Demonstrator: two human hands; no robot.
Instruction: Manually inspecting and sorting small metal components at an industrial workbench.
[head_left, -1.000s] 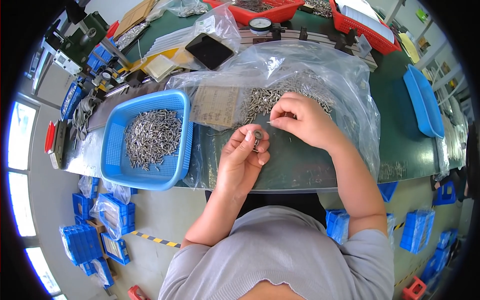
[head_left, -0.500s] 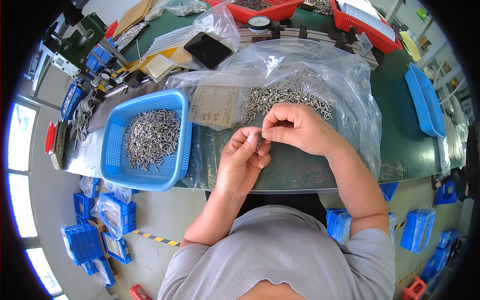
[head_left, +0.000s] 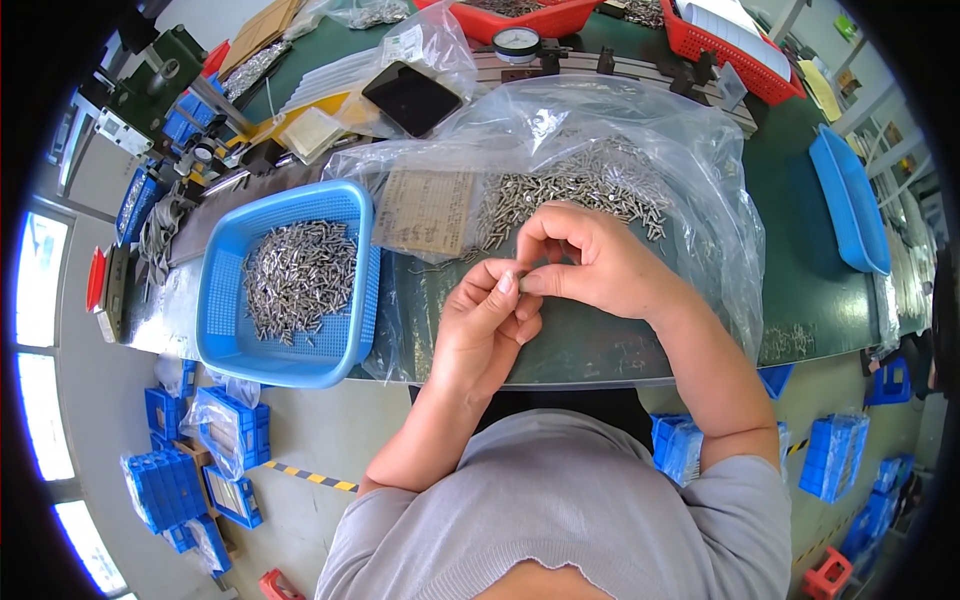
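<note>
My left hand [head_left: 482, 318] is closed, thumb against the fingers, over the near part of the table. Its fingertips meet those of my right hand [head_left: 600, 268], whose thumb and forefinger are pinched together. A small metal part sits at the meeting fingertips, mostly covered by them. Just beyond the hands, a heap of small silvery metal pins [head_left: 560, 195] lies on and partly under a clear plastic bag [head_left: 690, 150]. To the left stands a blue plastic basket [head_left: 365, 290] with many similar pins [head_left: 300, 280] inside.
A brown written card [head_left: 425, 210] lies under plastic between basket and heap. Farther back are a black phone [head_left: 412, 98], a dial gauge [head_left: 515, 42] on a metal rail and red baskets [head_left: 735, 55]. A blue tray [head_left: 848, 200] stands at right; blue crates [head_left: 165, 485] are on the floor.
The right hand's fingertips have shifted slightly left and closed in on the left hand's, covering more of the metal part. The pins and basket look unchanged.
</note>
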